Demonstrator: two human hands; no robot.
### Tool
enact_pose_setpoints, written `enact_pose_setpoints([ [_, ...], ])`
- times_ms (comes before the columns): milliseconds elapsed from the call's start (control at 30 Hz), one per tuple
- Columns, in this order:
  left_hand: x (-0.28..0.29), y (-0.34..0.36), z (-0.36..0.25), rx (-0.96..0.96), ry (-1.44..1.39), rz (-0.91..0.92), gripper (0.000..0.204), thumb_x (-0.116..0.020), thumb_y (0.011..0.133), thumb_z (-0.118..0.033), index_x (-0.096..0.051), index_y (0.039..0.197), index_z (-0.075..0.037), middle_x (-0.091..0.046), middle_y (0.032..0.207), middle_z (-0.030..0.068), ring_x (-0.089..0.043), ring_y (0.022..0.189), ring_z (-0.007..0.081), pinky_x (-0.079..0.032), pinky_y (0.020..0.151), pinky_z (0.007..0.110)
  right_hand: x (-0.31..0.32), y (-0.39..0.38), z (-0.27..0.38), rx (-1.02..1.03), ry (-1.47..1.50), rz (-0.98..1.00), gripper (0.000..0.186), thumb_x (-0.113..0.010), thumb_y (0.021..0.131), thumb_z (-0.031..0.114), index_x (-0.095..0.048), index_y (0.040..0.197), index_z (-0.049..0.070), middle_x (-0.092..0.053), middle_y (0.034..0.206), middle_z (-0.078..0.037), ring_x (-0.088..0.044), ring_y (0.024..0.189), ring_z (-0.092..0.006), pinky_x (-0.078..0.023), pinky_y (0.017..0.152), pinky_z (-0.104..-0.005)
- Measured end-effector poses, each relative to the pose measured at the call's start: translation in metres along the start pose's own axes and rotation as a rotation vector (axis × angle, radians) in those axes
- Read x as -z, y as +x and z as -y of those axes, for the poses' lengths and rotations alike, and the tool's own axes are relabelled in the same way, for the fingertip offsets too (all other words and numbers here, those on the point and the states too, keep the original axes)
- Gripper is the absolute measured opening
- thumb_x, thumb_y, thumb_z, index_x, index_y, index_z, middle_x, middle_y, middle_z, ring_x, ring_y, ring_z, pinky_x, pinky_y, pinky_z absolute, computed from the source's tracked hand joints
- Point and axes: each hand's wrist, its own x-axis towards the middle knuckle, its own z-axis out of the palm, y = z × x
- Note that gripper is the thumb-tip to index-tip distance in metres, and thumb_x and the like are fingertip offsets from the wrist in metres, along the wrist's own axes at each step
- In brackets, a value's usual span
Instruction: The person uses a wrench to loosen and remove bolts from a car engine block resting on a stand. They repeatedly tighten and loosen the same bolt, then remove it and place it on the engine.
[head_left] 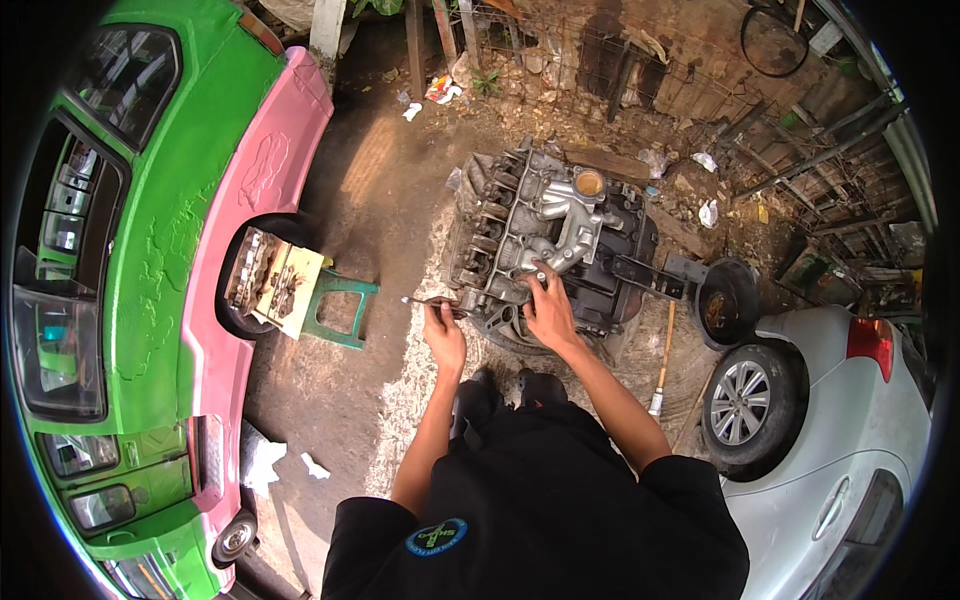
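Observation:
A grey metal engine [520, 235] lies on the ground in front of my feet, its silver intake manifold [575, 240] uppermost. My left hand [444, 338] is closed around a slim metal tool [415, 300] at the engine's near left corner. The tool's thin end sticks out to the left; its exact kind is too small to make out. On the near side of the engine, beside the manifold, rests my right hand [550, 310]. Its fingers are stretched out and apart, touching the metal, and no held object shows in them.
Left, a green stool [342, 308] stands by a wooden board [290, 290] with metal parts, close to a green and pink vehicle [255, 170]. Right are a black bucket [728, 300], a long-handled brush [664, 365] and a silver car [840, 400]. Rubble and fencing lie beyond.

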Motion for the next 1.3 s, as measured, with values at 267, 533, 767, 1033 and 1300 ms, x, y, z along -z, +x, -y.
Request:
enact_pose_setpoints([
  [267, 0.008, 0.033, 0.075, 0.77, -0.689, -0.019, 0.02, -0.043, 0.112, -0.019, -0.051, 0.116, -0.001, -0.069, 0.098, 0.0204, -0.067, 0.075, 0.032, -0.058, 0.068, 0.041, -0.001, 0.0, 0.001, -0.024, -0.011, 0.016, 0.051, -0.065, 0.082, -0.001, -0.058, 0.13, 0.013, -0.036, 0.152, -0.014, -0.046, 0.134, -0.0419, -0.045, 0.112, -0.0519],
  [533, 0.005, 0.039, 0.092, 0.872, -0.757, -0.043, 0.02, -0.041, 0.112, -0.02, -0.052, 0.109, -0.003, -0.066, 0.094, 0.0171, -0.06, 0.075, 0.029, -0.055, 0.075, 0.046, -0.001, 0.0, 0.001, 0.007, -0.002, -0.014, 0.052, -0.066, 0.081, 0.0, -0.058, 0.13, 0.014, -0.036, 0.153, -0.015, -0.045, 0.134, -0.0425, -0.045, 0.112, -0.0519],
  [767, 0.016, 0.024, 0.066, 0.597, -0.563, 0.046, 0.018, -0.048, 0.111, -0.021, -0.051, 0.113, -0.003, -0.067, 0.089, 0.0144, -0.067, 0.078, 0.026, -0.058, 0.07, 0.041, -0.003, 0.0, 0.0, 0.007, 0.002, -0.027, 0.052, -0.066, 0.081, -0.001, -0.058, 0.13, 0.014, -0.037, 0.152, -0.014, -0.045, 0.135, -0.0425, -0.046, 0.111, -0.0523],
  [1033, 0.023, -0.006, 0.018, 0.083, -0.233, 0.108, 0.011, -0.049, 0.109, -0.007, -0.051, 0.114, 0.003, -0.071, 0.096, 0.017, -0.073, 0.082, 0.0237, -0.062, 0.077, 0.037, -0.003, 0.0, 0.003, -0.016, 0.003, -0.03, 0.051, -0.066, 0.081, -0.002, -0.058, 0.129, 0.014, -0.037, 0.152, -0.014, -0.045, 0.134, -0.0424, -0.046, 0.111, -0.0521],
  [1300, 0.019, -0.031, -0.021, -0.034, -0.032, 0.175, 0.009, -0.047, 0.104, 0.005, -0.054, 0.108, 0.005, -0.07, 0.097, 0.0207, -0.074, 0.093, 0.0282, -0.056, 0.083, 0.039, -0.001, 0.0, 0.005, -0.014, -0.015, -0.025, 0.05, -0.064, 0.082, -0.005, -0.059, 0.129, 0.013, -0.036, 0.153, -0.015, -0.044, 0.137, -0.0437, -0.051, 0.105, -0.0518],
])
